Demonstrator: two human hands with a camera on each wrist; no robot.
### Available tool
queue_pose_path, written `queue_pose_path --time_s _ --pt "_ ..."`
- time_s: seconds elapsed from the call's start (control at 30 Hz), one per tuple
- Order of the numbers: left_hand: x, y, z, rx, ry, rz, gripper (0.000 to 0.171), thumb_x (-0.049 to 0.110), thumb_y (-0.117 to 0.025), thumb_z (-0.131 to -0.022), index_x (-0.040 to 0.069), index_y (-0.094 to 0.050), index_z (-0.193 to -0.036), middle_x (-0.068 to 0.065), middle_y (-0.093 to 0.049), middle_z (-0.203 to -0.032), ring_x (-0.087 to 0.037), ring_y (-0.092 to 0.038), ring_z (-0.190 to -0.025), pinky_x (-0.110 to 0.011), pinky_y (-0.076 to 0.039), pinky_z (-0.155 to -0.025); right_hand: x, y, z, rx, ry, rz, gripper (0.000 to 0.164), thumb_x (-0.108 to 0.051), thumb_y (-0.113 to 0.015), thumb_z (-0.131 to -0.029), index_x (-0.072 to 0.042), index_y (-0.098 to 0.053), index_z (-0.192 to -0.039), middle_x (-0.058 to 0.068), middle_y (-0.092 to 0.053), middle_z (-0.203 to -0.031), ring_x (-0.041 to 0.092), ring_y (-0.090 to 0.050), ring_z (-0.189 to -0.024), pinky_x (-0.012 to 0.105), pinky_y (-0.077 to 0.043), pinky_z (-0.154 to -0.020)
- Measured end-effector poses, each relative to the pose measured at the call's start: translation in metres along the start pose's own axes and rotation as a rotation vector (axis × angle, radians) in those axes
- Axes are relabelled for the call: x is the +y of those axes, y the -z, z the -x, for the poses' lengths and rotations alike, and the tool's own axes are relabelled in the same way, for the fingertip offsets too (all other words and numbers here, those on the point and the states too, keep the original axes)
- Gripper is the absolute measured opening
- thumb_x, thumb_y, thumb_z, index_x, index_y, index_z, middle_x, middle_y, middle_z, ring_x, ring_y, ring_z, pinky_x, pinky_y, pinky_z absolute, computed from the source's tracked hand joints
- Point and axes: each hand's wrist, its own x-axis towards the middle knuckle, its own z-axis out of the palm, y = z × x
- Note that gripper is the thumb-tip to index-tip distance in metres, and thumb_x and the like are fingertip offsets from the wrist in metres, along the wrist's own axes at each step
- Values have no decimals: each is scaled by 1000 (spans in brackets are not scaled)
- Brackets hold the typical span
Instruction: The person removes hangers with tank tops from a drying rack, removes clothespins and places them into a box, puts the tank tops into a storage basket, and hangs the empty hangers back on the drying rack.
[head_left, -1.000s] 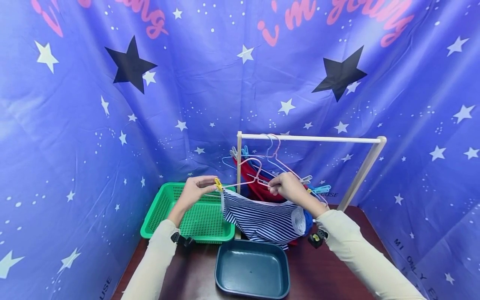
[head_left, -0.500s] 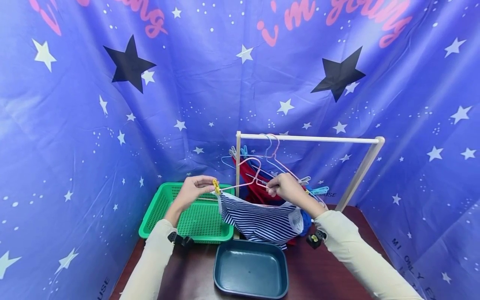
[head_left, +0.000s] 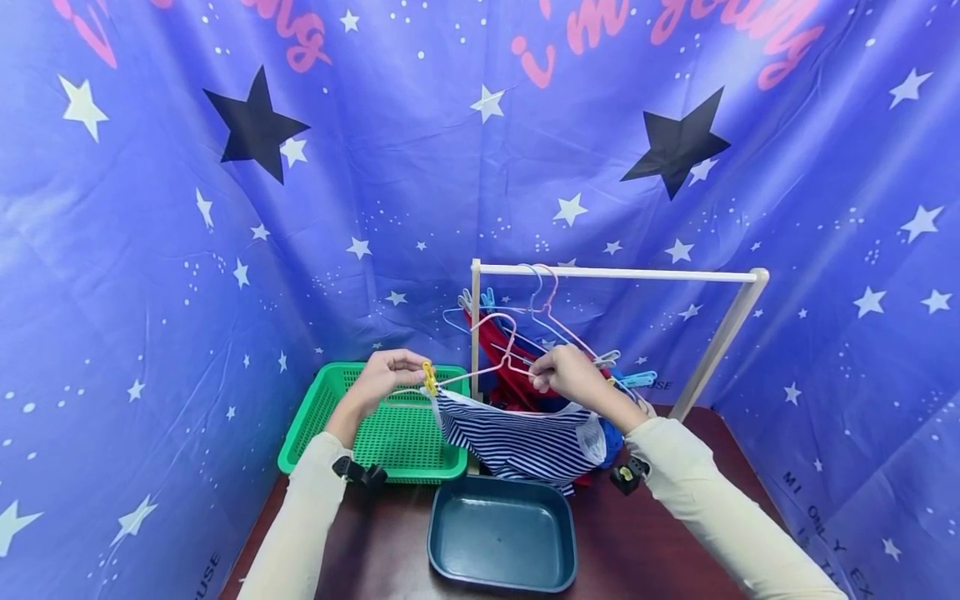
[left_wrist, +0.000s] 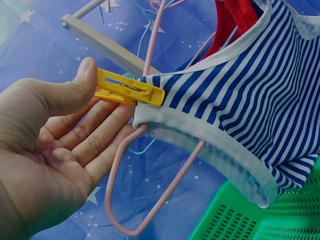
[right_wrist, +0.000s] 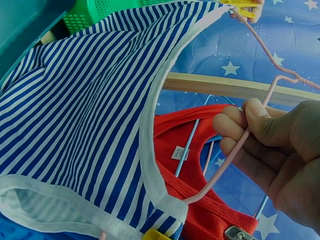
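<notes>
In left hand: yellow peg, pinched between thumb and fingers at one shoulder of striped shirt. In right hand: pink hanger, gripped by its wire, threaded through striped shirt, in front of rack. At opposite shoulder: second peg. Apparent step: fastening striped shirt to pink hanger. Likely called for next: easing pinch off yellow peg, pink hanger steady.
</notes>
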Motion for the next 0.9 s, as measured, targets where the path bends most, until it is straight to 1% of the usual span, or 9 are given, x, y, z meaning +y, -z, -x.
queue_pose_path --time_s 0.2,0.4,0.47,0.5,0.57,0.67,0.73,0.8,0.9 --pt "0 -3 2 10 9 -11 30 3 -69 -94 -10 -66 -121 2 -77 -97 -10 -70 -89 -41 -58 -93 0 -3 3 -24 -31 -11 10 2 -72 -90 -1 -81 -92 4 -77 -77 11 -71 -70 35 -61 -74" --pt "-1 -6 2 38 10 8 24 -1 -68 -93 -9 -68 -116 4 -77 -93 -10 -70 -86 -30 -59 -85 -1 -4 3 -23 -25 -1 10 1 -71 -90 0 -80 -93 5 -77 -77 11 -71 -71 35 -61 -73" --pt "-1 -7 2 50 13 17 22 -1 -68 -92 -9 -69 -113 4 -77 -93 -10 -71 -86 -30 -59 -85 -2 -4 3 -20 -22 0 10 1 -71 -90 0 -80 -93 4 -77 -76 11 -70 -71 34 -61 -73" --pt "-1 -7 2 55 12 19 22 -2 -68 -92 -9 -69 -113 3 -77 -93 -10 -71 -86 -32 -60 -86 -2 -4 3 -17 -20 0 10 1 -71 -90 -1 -81 -92 3 -77 -75 11 -70 -71 34 -60 -73" --pt "0 -9 2 66 12 28 22 -3 -68 -92 -10 -69 -112 2 -78 -93 -10 -71 -86 -39 -59 -91 -2 -4 2 -9 -7 8 9 1 -72 -89 -1 -81 -91 3 -76 -74 11 -69 -71 34 -60 -73" --pt "1 -11 1 92 11 43 22 -4 -68 -91 -11 -68 -112 0 -78 -93 -11 -72 -84 -51 -56 -97 -2 -4 1 0 2 10 10 2 -71 -89 -1 -81 -91 3 -76 -73 11 -69 -71 34 -60 -73" --pt "1 -11 1 112 7 40 22 -4 -68 -91 -12 -68 -112 0 -78 -92 -11 -72 -83 -54 -55 -97 -2 -4 0 8 8 12 11 3 -71 -89 -1 -81 -91 3 -76 -73 11 -70 -71 35 -60 -72" --pt "2 -12 0 131 6 40 23 -4 -68 -91 -12 -68 -112 0 -78 -90 -11 -72 -82 -48 -59 -93 -2 -4 0 13 4 8 12 3 -71 -89 -2 -81 -91 3 -76 -73 12 -70 -71 35 -60 -73" --pt "3 -13 -1 143 9 39 23 -4 -68 -91 -13 -68 -112 1 -78 -89 -11 -72 -81 -34 -61 -84 -3 -3 -1 21 5 7 13 3 -70 -88 -4 -81 -90 3 -76 -73 11 -70 -71 35 -60 -73"
